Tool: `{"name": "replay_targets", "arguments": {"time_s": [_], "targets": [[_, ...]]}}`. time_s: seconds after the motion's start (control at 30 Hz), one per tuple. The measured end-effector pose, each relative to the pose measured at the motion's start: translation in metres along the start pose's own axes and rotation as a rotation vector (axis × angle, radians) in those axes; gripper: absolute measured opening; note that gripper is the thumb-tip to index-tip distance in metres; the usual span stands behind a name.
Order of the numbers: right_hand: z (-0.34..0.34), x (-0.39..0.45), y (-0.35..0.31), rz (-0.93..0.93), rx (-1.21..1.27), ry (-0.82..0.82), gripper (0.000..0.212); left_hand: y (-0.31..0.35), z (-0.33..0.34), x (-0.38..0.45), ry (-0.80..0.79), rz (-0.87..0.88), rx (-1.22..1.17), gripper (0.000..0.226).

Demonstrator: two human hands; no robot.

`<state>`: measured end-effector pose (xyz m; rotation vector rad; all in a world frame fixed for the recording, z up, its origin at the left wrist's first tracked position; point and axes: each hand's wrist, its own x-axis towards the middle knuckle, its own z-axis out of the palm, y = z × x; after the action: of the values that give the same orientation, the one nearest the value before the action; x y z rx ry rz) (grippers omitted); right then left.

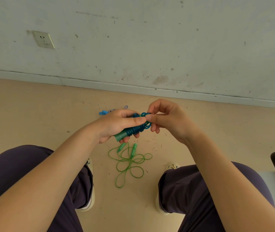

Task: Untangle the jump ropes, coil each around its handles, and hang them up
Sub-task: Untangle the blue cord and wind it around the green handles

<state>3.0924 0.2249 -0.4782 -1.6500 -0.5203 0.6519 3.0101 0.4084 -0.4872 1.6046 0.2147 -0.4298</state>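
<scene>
The left hand (pixel 116 126) grips the teal jump rope (pixel 136 127), nearly coiled round its handles; the right hand (pixel 165 119) pinches its last loop. At six o'clock a green jump rope (pixel 130 162) lies loose on the floor (pixel 33 114); at eleven, a blue-handled rope (pixel 105 112) waits. Nothing is hung yet.

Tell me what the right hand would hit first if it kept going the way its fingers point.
The right hand points left at the blue plastic rope coiled on green handles, already at its fingertips; beyond that, the left hand.
</scene>
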Motion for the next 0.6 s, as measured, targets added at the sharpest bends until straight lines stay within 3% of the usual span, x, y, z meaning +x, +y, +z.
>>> {"name": "replay_targets", "arguments": {"time_s": [0.27, 0.37, 0.6], "targets": [[0.004, 0.000, 0.002, 0.076, 0.086, 0.005, 0.013, -0.002, -0.002, 0.004, 0.080, 0.026, 0.116, 0.025], [0.006, 0.001, 0.004, 0.075, -0.024, 0.029, 0.020, -0.007, -0.001, 0.006, 0.102, 0.017, 0.175, 0.030], [0.008, 0.003, 0.007, 0.056, -0.196, 0.099, 0.006, -0.008, -0.002, 0.009, 0.132, -0.004, 0.170, 0.031]]}}
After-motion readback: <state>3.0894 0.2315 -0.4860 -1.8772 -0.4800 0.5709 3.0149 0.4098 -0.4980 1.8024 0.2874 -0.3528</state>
